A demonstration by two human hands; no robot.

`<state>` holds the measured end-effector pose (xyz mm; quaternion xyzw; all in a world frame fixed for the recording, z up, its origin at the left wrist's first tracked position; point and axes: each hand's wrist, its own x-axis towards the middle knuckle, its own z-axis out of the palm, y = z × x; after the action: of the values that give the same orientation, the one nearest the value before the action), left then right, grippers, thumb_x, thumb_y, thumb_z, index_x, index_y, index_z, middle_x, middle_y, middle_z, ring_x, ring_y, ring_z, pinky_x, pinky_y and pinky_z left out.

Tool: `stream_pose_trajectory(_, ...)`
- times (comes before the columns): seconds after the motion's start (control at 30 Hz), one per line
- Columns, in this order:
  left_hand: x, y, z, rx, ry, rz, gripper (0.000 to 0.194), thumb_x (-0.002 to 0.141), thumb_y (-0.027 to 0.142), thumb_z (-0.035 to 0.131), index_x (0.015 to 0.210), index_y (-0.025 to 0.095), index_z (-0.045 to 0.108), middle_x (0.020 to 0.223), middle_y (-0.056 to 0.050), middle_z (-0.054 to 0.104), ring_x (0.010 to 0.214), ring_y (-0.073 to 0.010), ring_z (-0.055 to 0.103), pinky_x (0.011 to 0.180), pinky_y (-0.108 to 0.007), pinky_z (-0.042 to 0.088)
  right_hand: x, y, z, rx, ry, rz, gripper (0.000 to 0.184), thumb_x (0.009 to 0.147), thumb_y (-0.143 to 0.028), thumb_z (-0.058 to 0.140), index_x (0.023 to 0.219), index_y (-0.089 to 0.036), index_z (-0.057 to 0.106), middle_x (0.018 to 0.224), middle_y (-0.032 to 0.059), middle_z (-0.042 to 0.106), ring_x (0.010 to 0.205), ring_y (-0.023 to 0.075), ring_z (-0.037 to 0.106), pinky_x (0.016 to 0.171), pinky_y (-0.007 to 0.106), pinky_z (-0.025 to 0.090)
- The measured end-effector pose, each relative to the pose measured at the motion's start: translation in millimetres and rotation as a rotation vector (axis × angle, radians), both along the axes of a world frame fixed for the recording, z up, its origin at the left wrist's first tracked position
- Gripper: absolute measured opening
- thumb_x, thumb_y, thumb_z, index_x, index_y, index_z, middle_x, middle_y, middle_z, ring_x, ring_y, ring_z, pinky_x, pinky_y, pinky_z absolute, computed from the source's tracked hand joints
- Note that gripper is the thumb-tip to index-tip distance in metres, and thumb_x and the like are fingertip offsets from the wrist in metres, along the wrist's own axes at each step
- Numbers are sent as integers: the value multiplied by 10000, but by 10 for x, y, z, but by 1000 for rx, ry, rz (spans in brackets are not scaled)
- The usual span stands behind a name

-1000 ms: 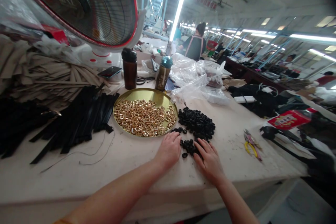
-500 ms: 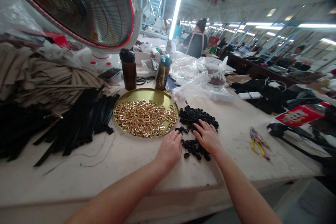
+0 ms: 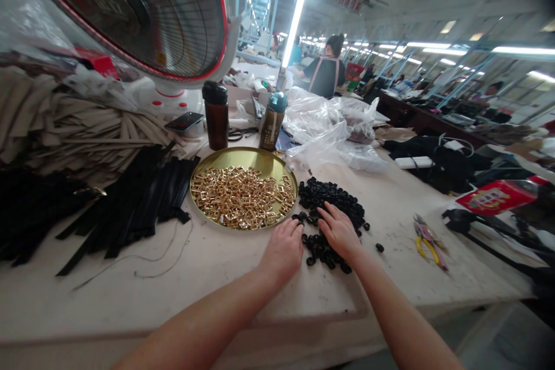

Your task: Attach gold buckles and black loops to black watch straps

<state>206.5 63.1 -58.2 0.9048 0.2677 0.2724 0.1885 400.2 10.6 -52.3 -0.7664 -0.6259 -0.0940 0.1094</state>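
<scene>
A heap of small black rings [image 3: 332, 199] lies on the pale worktable [image 3: 225, 266], right of a round gold tray [image 3: 249, 157] holding several gold buckles [image 3: 243, 196]. My right hand [image 3: 338, 231] lies flat on the near part of the heap, fingers stretched out. My left hand [image 3: 284, 248] rests palm down on the table just left of the rings, fingers loosely curved, touching the nearest ones. One ring [image 3: 380, 247] lies loose to the right.
Black straps [image 3: 134, 202] and beige strips [image 3: 73, 133] are piled at the left under a big fan [image 3: 143, 11]. Two bottles [image 3: 215, 115] stand behind the tray, beside plastic bags [image 3: 329, 127]. Pliers [image 3: 427, 237] lie at the right. A person [image 3: 325, 69] works farther back.
My right hand went forward onto the black heap and now lies a little nearer, dragging rings toward me. A ring or two rolled off to the right. My left hand barely moved.
</scene>
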Motion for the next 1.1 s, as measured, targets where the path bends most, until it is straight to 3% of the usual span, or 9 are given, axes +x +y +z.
stream_pose_trajectory(0.1, -3, -1, -1, -9, -1, -2, 345, 833, 162, 387, 1152, 119, 509, 1231, -127, 498, 1173, -219, 403, 996, -405, 335, -100, -63, 7, -68, -16, 118, 401, 866, -389, 343, 1200, -233, 499, 1319, 68, 440, 1205, 229, 383, 988, 432, 293)
stream_pose_trajectory(0.17, -2, -2, -4, -13, 2, 1, 345, 835, 160, 384, 1153, 117, 510, 1235, -126, 495, 1176, -217, 400, 1003, -402, 328, -73, -218, 12, -34, -16, 129, 416, 857, -389, 361, 1229, -234, 466, 1327, 65, 430, 1210, 223, 376, 999, 428, 280)
stream_pose_trajectory(0.3, 0, -3, -8, -19, 5, -2, 345, 832, 159, 390, 1154, 121, 509, 1237, -117, 494, 1177, -213, 397, 1004, -399, 329, 309, -632, -101, 197, 31, -142, 488, 854, -423, 322, 1253, -163, 431, 1327, 121, 413, 1216, 251, 360, 998, 458, 273)
stream_pose_trajectory(0.37, 1, -1, -8, -17, 5, -9, 346, 829, 158, 393, 1154, 123, 508, 1234, -112, 497, 1177, -212, 396, 1002, -399, 331, 539, -783, -226, 237, 116, -295, 548, 851, -479, 266, 1232, -132, 451, 1309, 151, 423, 1213, 280, 358, 989, 485, 277)
stream_pose_trajectory(0.5, 2, 5, -15, -5, -1, -7, 343, 826, 151, 392, 1146, 130, 513, 1229, -112, 501, 1169, -212, 406, 993, -406, 342, 683, -798, -434, 196, 240, -338, 612, 847, -520, 207, 1216, -106, 466, 1234, 166, 497, 1184, 271, 407, 971, 459, 325)
stream_pose_trajectory(0.6, 1, 12, -30, 7, -5, -5, 345, 820, 144, 399, 1146, 128, 513, 1233, -116, 496, 1172, -210, 405, 995, -400, 342, 533, -649, -429, 188, 259, -261, 574, 854, -496, 239, 1246, -125, 434, 1281, 149, 459, 1201, 239, 394, 976, 418, 335)
stream_pose_trajectory(0.73, 10, 11, -43, 13, 8, 0, 355, 812, 132, 405, 1152, 118, 508, 1238, -122, 491, 1171, -209, 407, 1002, -392, 338, 250, -502, -271, 203, 161, -183, 546, 853, -471, 286, 1285, -152, 384, 1353, 138, 370, 1233, 262, 338, 981, 468, 295)
stream_pose_trajectory(0.97, 21, 17, -54, 20, -3, -5, 355, 817, 136, 392, 1154, 119, 503, 1235, -126, 492, 1174, -218, 408, 996, -417, 346, -408, -387, -53, -36, 41, 79, 576, 826, -485, 368, 1314, -177, 348, 1337, 88, 416, 1240, 252, 326, 1029, 451, 197)
stream_pose_trajectory(1.1, 15, 25, -54, 10, -27, -11, 367, 809, 115, 382, 1156, 135, 499, 1234, -121, 493, 1172, -216, 414, 982, -434, 362, -420, -338, 1, -21, 29, 115, 580, 831, -473, 367, 1331, -186, 310, 1374, 81, 359, 1252, 234, 311, 1027, 428, 219)
